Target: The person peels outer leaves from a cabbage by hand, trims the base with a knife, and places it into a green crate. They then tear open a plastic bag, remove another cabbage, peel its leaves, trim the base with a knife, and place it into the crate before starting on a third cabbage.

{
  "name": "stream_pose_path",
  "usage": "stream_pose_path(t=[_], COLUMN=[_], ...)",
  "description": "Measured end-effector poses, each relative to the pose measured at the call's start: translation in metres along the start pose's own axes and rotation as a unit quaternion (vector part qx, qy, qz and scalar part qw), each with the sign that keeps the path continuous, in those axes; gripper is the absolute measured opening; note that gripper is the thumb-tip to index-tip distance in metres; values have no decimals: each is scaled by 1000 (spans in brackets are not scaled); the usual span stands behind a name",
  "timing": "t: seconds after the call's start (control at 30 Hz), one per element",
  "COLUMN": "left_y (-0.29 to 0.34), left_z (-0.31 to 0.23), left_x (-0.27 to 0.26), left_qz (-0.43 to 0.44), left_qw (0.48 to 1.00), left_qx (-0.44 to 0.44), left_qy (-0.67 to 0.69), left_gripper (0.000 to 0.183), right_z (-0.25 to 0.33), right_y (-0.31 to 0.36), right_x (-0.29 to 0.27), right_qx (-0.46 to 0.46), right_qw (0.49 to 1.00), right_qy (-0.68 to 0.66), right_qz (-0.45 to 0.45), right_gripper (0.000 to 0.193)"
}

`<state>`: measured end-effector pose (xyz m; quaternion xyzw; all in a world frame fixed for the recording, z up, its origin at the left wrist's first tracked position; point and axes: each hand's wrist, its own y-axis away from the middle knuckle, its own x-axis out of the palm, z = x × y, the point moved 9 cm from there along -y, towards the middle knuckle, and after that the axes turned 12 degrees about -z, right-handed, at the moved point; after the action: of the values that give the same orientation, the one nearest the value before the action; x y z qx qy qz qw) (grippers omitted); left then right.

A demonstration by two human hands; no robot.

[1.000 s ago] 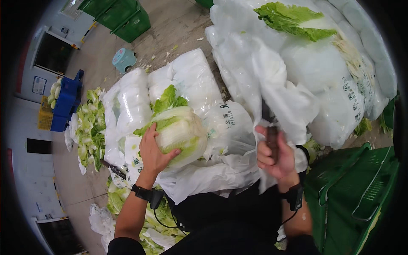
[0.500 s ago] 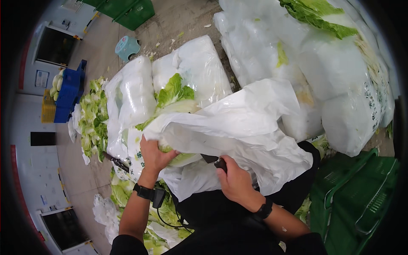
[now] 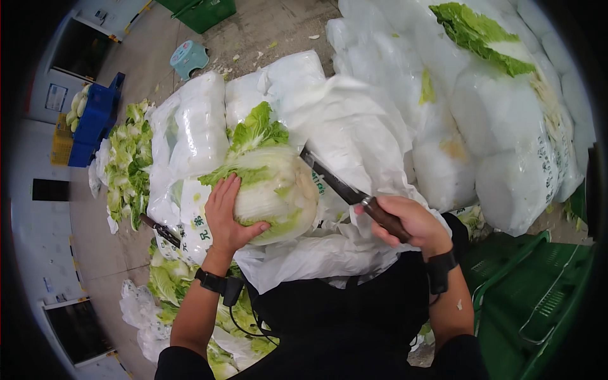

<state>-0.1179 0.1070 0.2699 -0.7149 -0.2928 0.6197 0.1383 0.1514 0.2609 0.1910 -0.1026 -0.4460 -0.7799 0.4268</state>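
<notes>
A napa cabbage (image 3: 278,193) lies before me on white plastic sheeting, its pale base to the right and green leaves to the upper left. My left hand (image 3: 229,212) rests on its left side, fingers stretched and thumb spread, pressing against it. In my right hand (image 3: 405,225) is a knife (image 3: 335,180), gripped by its brown handle. The dark blade points up and left, its tip close to the cabbage's base. Loose white plastic (image 3: 354,120) is bunched behind and right of the blade.
Packed white bags (image 3: 196,126) stand beyond the cabbage, with a larger stack (image 3: 443,126) at right. A second knife (image 3: 161,231) lies left. Green crates (image 3: 525,285) are at lower right. Loose leaves (image 3: 130,171) cover floor at left. A small turquoise stool (image 3: 189,58) stands farther back.
The white plastic that covered much of the cabbage now lies back to the right, exposing it. My right hand has moved right and up, and the knife blade shows fully.
</notes>
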Motion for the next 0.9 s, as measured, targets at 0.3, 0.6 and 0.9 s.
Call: stream_pose_path(t=[0.3,0.6,0.9], left_y=[4,0,-12], left_z=[-6,-6,-15], left_x=[-3,-6,3], left_qz=[-5,-14,-1], left_qw=[1000,999,996], left_qx=[-20,-30,-77], left_qy=[-12,-17,-49], left_gripper=[101,98,91], right_z=[53,20,-18], right_y=[29,74,18], right_x=[-12,1,67], right_qx=[-198,-216,-361], right_qw=[963,931,791], right_qy=[96,200,358], right_qz=[-157,-216,-339], right_gripper=[47,42,41])
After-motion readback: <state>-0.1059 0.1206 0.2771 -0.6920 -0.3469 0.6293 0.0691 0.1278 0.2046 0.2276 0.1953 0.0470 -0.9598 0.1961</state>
